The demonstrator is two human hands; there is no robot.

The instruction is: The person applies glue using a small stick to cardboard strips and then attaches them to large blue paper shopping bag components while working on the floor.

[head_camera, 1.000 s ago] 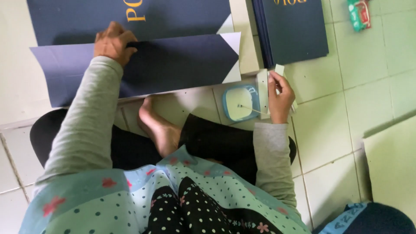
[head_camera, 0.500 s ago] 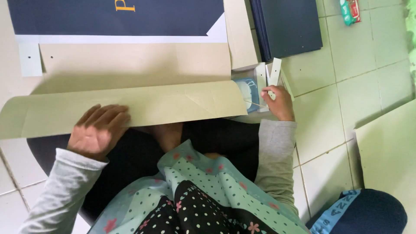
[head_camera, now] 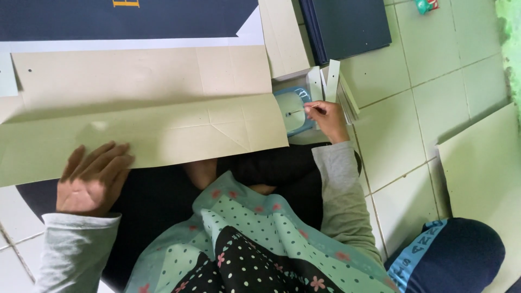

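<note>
Dish (head_camera: 293, 111) right of cardboard sheet (head_camera: 146, 130).

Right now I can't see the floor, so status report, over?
Left hand flat, palm up, under folded cardboard sheet. Right hand pinching a thin stick at glue tub. Nothing in the way.

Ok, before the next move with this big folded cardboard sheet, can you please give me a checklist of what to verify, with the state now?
1. Left hand on the cardboard sheet: ok, fingertips rest on its near edge, palm turned up.
2. Near flap folded over: ok, the plain side faces up along a crease.
3. Sheet lying flat: not ok, the near flap overhangs the lap.
4. Right hand free: not ok, it is at the small round container beside the sheet.
5. What the right fingers pinch: cannot tell, too small.
6. White strips within reach: ok, just beyond the right hand.
</note>
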